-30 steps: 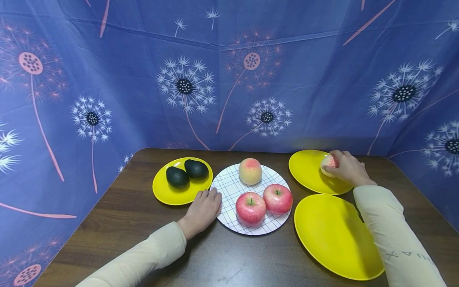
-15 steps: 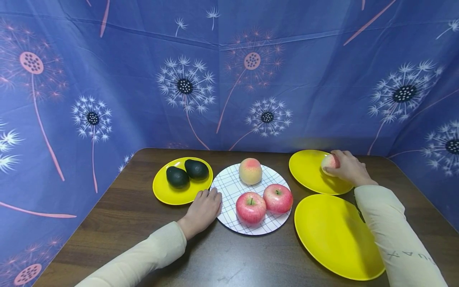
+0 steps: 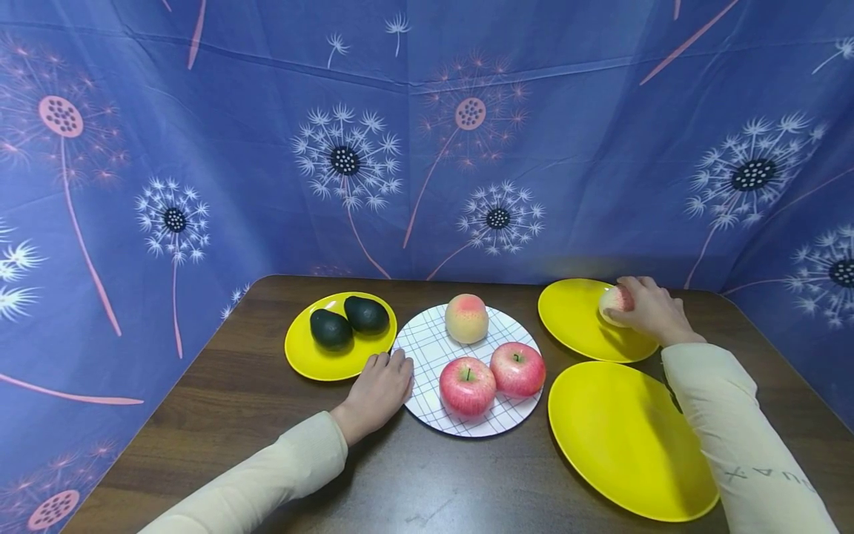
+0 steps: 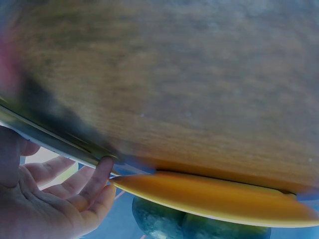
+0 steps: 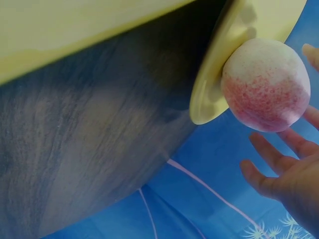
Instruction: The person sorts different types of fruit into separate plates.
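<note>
In the head view my right hand (image 3: 654, 308) holds a pale peach with a red blush (image 3: 617, 304) at the right side of the far yellow plate (image 3: 567, 319). The right wrist view shows this peach (image 5: 266, 84) against the plate, with fingers and thumb around it. My left hand (image 3: 376, 393) rests at the left rim of a white checked plate (image 3: 427, 356), fingers loosely bent, holding nothing. On that plate are another peach (image 3: 466, 319) and two red apples (image 3: 467, 387) (image 3: 517, 369). The left wrist view shows the left fingers (image 4: 94, 186) by the plate rims.
Two dark avocados (image 3: 330, 330) (image 3: 366, 315) lie on a small yellow plate (image 3: 303, 360) at the left. A larger yellow plate (image 3: 620, 437) stands at the near right, partly under the right sleeve. A blue dandelion-print cloth (image 3: 414, 148) hangs behind the brown table (image 3: 220, 415).
Almost nothing differs. My right hand and its peach show a very slight shift to the right, as does the whole scene; the left hand stays at the white plate's rim.
</note>
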The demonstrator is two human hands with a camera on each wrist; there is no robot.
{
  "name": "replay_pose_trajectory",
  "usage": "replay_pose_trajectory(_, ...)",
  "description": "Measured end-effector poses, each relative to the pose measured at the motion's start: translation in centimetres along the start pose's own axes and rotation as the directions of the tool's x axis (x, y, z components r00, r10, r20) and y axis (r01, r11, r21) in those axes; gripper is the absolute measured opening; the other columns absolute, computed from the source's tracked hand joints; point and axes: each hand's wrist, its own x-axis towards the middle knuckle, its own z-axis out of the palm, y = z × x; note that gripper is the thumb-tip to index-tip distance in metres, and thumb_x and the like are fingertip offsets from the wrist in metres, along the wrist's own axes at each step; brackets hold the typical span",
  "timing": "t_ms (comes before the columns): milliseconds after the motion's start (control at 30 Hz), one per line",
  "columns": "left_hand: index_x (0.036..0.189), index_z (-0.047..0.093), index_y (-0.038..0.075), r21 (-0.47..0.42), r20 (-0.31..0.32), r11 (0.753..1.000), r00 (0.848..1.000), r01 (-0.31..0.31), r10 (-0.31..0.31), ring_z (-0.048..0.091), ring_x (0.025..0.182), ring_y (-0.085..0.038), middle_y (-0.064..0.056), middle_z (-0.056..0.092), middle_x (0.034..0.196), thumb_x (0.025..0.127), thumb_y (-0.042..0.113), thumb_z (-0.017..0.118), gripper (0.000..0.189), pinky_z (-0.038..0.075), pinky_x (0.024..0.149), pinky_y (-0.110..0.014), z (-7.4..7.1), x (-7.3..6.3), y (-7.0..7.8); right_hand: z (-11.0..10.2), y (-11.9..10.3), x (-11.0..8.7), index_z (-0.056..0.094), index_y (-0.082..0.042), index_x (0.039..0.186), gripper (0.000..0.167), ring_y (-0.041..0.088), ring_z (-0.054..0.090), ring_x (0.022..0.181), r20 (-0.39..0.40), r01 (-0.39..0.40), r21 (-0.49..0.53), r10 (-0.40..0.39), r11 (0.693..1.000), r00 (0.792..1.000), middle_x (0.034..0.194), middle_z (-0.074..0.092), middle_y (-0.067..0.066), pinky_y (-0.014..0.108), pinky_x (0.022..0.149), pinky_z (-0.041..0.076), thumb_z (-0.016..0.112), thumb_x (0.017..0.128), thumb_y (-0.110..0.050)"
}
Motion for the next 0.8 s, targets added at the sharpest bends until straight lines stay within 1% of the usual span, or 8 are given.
replay_pose_trajectory(233,0.100,0.056,0.009,-0.001,-0.012,1.000,1.000,-0.001,0.001,0.048,0.075,-0.020,-0.005,0.053,0.088,0.089,0.034,0.052,0.028,0.044,0.074,-0.032,0.0,0.0,0.0,-0.1,-0.8,0.1,0.033,0.001,0.134,0.074,0.052,0.029,0.105,-0.024,0.034,-0.058,-0.036,0.998,0.999,0.131,0.029,0.034,0.068,0.084,0.023,0.064,0.080,-0.040)
replay_pose_trajectory(400,0.100,0.056,0.009,-0.008,-0.007,1.000,1.000,0.002,-0.002,0.049,0.076,-0.020,-0.005,0.053,0.088,0.089,0.034,0.052,0.028,0.045,0.075,-0.033,0.0,0.0,0.1,-0.3,-1.2,-0.1,0.032,0.001,0.135,0.074,0.053,0.026,0.110,-0.022,0.075,-0.091,-0.077,0.993,0.997,0.133,0.027,0.033,0.068,0.086,0.021,0.061,0.082,-0.041)
replay_pose_trajectory(600,0.102,0.056,0.009,-0.012,0.011,1.000,1.000,0.004,-0.004,0.050,0.078,-0.021,-0.005,0.054,0.090,0.090,0.035,0.052,0.029,0.045,0.077,-0.033,-0.1,0.1,0.1,-0.4,-2.0,0.0,0.035,0.001,0.134,0.069,0.053,0.028,0.111,-0.050,0.113,-0.124,-0.120,0.986,0.991,0.133,0.030,0.031,0.068,0.085,0.023,0.060,0.083,-0.040)
replay_pose_trajectory(800,0.102,0.056,0.009,0.004,0.005,1.000,1.000,0.002,-0.002,0.049,0.077,-0.020,-0.005,0.053,0.089,0.090,0.034,0.052,0.029,0.045,0.076,-0.033,-0.1,0.0,0.1,0.0,-3.3,0.1,0.038,0.001,0.132,0.067,0.052,0.031,0.110,-0.067,0.125,-0.160,-0.138,0.979,0.988,0.131,0.034,0.029,0.068,0.086,0.024,0.062,0.082,-0.037)
